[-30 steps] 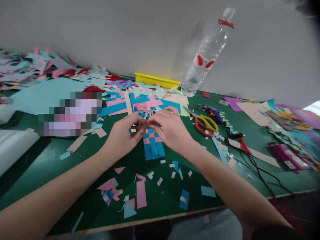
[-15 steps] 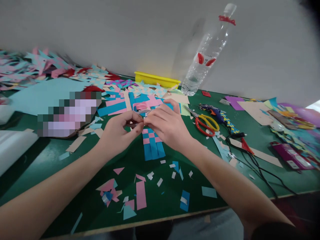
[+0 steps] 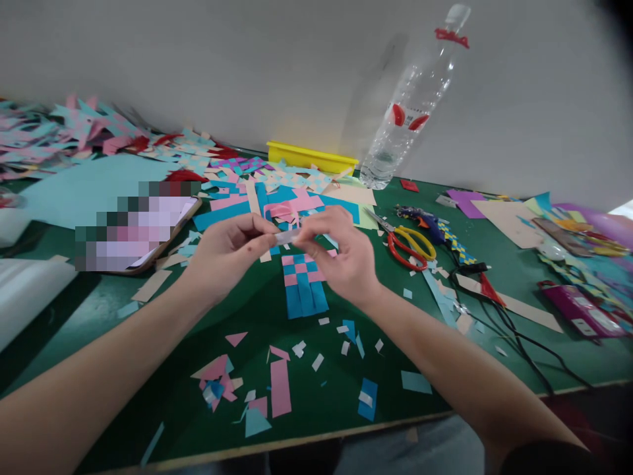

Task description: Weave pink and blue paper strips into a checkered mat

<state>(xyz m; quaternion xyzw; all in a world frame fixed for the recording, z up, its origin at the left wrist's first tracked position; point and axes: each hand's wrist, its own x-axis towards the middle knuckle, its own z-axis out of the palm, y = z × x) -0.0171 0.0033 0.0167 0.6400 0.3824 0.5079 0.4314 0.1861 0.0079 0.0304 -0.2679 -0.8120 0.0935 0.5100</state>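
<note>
A short, pale, whitish strip point(image 3: 287, 236) is stretched between my two hands above the table. One end is pinched by the thumb and finger of my left hand point(image 3: 235, 249); the other is pinched by my right hand point(image 3: 341, 251). Whether it is tape or paper I cannot tell. Just below the fingers lies a woven blue and pink paper piece point(image 3: 305, 293), its checkered part at the top and blue strips hanging toward me. Behind the hands are pink and blue paper strips point(image 3: 316, 198), partly covered by the right hand.
Red-and-yellow-handled scissors point(image 3: 410, 247) and a blue glue gun point(image 3: 428, 227) with black cable lie on the right. A clear bottle point(image 3: 410, 112) stands at the wall by a yellow tray point(image 3: 311, 158). A phone point(image 3: 148, 231) is at left; paper scraps point(image 3: 280, 388) litter the front.
My fingertips, which met closely before, have drawn apart, and the whitish strip now shows between them. The right hand has turned and shifted slightly right. The things on the table have stayed put.
</note>
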